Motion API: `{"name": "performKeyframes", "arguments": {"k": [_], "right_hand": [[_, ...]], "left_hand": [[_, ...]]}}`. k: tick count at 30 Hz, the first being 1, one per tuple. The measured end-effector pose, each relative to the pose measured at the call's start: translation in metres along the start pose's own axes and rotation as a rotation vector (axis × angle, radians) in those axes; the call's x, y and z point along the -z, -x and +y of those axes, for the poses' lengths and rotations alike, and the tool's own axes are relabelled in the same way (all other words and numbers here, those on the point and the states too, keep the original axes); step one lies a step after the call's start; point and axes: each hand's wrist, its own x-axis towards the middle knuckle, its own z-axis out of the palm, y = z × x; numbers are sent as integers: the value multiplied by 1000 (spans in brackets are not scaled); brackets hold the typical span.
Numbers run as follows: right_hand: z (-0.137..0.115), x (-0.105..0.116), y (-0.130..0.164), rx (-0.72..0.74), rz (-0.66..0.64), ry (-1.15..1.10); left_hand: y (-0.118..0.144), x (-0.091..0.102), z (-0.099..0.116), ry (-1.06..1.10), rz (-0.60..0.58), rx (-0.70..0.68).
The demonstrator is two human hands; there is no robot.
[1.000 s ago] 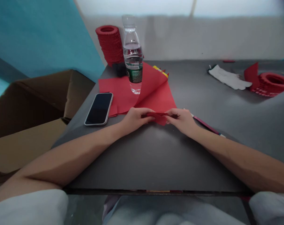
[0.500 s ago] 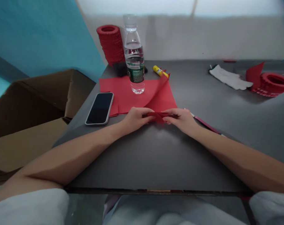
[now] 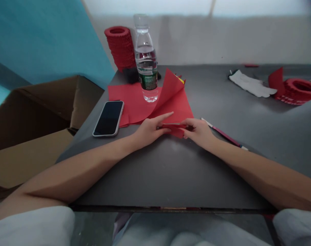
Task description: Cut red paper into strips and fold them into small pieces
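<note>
Between my hands, just above the grey table, is a small piece of folded red paper (image 3: 176, 130). My left hand (image 3: 150, 131) grips its left end, with the thumb along the near side and the index finger stretched out forward. At the right end, my right hand (image 3: 198, 130) pinches the same piece between thumb and fingers. Behind it lies a larger sheet of red paper (image 3: 132, 102), its right part curled upward. A clear water bottle (image 3: 148, 65) stands upright on that sheet. The fold's inner side is partly hidden by my fingers.
A phone (image 3: 109, 118) lies left of the paper, near an open cardboard box (image 3: 42, 102). A pen (image 3: 224, 135) is right of my right hand. Farther back are a red pleated paper roll (image 3: 121, 48), a yellow glue stick (image 3: 180, 79), a white glove (image 3: 251, 83) and a red paper ring (image 3: 301, 90).
My left index finger has lifted off the folded piece and straightened forward. The folded paper has turned to show a flatter face, and the large sheet's curled flap appears wider.
</note>
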Motion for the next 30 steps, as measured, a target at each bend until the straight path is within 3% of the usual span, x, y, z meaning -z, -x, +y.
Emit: {"name": "performKeyframes", "arguments": {"k": [9,22,30], "right_hand": [[5,0,0,273,63,121],[3,-2,3,317,84,143],[4,-2,1,273,91,133]], "left_hand": [[-2,-3,2,70,35,41],[1,-3,2,36,16,13],[1,-2,-2,-59,18,-214]]}}
